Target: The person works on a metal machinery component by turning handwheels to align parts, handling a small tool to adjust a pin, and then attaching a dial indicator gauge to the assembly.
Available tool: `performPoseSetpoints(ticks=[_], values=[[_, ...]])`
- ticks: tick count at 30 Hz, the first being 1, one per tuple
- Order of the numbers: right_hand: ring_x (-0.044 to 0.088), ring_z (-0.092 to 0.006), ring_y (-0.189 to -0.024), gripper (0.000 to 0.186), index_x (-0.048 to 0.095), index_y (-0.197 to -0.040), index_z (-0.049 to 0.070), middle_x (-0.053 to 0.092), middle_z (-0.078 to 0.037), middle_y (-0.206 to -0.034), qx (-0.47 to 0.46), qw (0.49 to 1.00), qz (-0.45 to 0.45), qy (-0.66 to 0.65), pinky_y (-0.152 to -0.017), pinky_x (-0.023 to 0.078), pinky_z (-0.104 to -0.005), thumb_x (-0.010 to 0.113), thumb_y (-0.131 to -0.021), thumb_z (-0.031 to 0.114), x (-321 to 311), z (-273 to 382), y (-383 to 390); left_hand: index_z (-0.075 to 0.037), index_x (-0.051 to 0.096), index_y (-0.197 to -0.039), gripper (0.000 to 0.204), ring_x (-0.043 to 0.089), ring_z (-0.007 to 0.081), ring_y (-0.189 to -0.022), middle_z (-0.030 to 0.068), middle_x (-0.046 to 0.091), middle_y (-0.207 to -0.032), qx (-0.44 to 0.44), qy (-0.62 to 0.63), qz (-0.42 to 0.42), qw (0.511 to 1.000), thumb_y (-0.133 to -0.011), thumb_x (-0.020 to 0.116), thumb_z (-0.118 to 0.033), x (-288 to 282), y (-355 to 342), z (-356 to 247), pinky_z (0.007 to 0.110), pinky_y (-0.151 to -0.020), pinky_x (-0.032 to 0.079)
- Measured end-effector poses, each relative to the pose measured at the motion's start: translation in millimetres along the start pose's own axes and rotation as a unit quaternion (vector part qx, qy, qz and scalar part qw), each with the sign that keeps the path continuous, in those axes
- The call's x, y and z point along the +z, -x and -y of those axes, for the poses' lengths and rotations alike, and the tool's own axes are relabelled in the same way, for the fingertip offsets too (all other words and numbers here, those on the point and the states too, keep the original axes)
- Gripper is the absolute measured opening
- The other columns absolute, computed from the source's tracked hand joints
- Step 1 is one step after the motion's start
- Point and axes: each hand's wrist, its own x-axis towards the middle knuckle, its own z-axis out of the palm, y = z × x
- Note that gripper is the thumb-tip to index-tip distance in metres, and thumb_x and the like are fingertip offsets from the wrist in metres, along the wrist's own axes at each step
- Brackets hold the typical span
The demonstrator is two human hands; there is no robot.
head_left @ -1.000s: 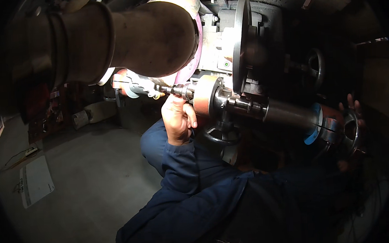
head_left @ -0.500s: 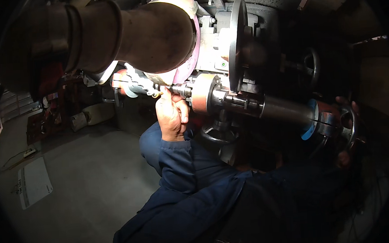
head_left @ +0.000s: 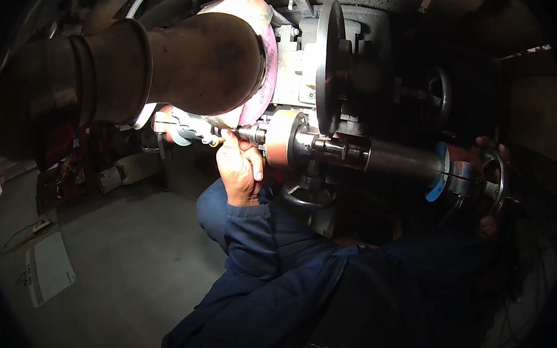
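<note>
My left hand [head_left: 240, 167] is closed at a small steel spindle fitting [head_left: 250, 133], thumb raised beside a pale wavy fitting [head_left: 196, 129]. The spindle carries an orange-sided round housing [head_left: 280, 142] just right of that hand; what exactly the fingers grip is partly hidden. A pink grinding wheel [head_left: 261, 98] sits above. To the right runs a dark steel sleeve [head_left: 402, 162] ending at a blue collar [head_left: 435, 187] and clamp. At far right, in shadow, my right hand [head_left: 502, 152] has its fingers curled at the rim of a chrome handwheel [head_left: 500, 189].
A large dark curved housing [head_left: 201, 64] overhangs the upper left. A black disc [head_left: 327, 69] stands above the spindle; other handwheels [head_left: 312, 204] [head_left: 440, 91] are below and right. Grey floor [head_left: 138, 272], a white board [head_left: 48, 271] and clutter lie at left.
My left hand's thumb has risen toward the wavy fitting. My right hand's fingers, spread upright a second ago, are now lower and curled at the handwheel. The view has shifted slightly.
</note>
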Motion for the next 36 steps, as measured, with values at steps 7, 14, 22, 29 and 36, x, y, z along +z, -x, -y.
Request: performPoseSetpoints(ticks=[7,14,22,29,36], values=[[0.043,-0.0372,-0.131,0.062,0.026,-0.151,0.009,0.025,-0.027,-0.148,-0.021,0.999,0.023,0.004,-0.106,0.045,-0.0510,0.053,-0.099,0.031,8,4,-13,0.001,0.053,-0.077,0.055,0.037,0.0119,-0.029,0.0056,0.054,-0.059,-0.030,-0.023,0.014,0.999,-0.105,0.037,-0.044,-8,1,-2,0.024,-0.028,0.027],[0.042,-0.0363,-0.133,0.064,0.027,-0.151,0.010,0.032,-0.024,-0.146,0.094,0.974,0.002,-0.208,-0.107,0.044,-0.0513,0.053,-0.098,0.034,-39,-17,6,0.003,0.054,-0.084,0.052,0.039,0.0125,-0.030,0.0086,0.058,-0.066,-0.026,-0.028,0.038,0.999,-0.105,0.037,-0.042,-13,4,-4,0.024,-0.028,0.028],[0.038,-0.0340,-0.139,0.079,0.027,-0.151,0.005,0.020,-0.023,-0.157,0.174,0.929,-0.016,-0.327,-0.115,0.035,-0.0455,0.064,-0.083,0.017,-116,-48,58,0.009,0.053,-0.098,0.046,0.043,0.0143,-0.033,0.0183,0.066,-0.085,-0.012,0.057,0.089,0.994,-0.106,0.037,-0.033,-18,1,3,0.023,-0.028,0.030],[0.033,-0.0323,-0.142,0.081,0.026,-0.151,0.004,0.017,-0.019,-0.159,0.106,0.967,0.018,-0.230,-0.113,0.037,-0.0489,0.064,-0.080,0.013,-88,-42,39,0.003,0.051,-0.092,0.039,0.044,0.0141,-0.034,0.0110,0.060,-0.078,-0.015,0.075,0.087,0.993,-0.106,0.038,-0.030,-24,1,6,0.024,-0.028,0.031],[0.034,-0.0328,-0.141,0.078,0.027,-0.150,0.004,0.019,-0.020,-0.158,0.064,0.989,0.005,-0.130,-0.113,0.038,-0.0496,0.062,-0.082,0.016,-56,-31,30,0.002,0.052,-0.092,0.034,0.043,0.0128,-0.034,0.0086,0.058,-0.076,-0.019,0.074,0.068,0.995,-0.106,0.041,-0.027,-15,2,2,0.023,-0.029,0.032]])
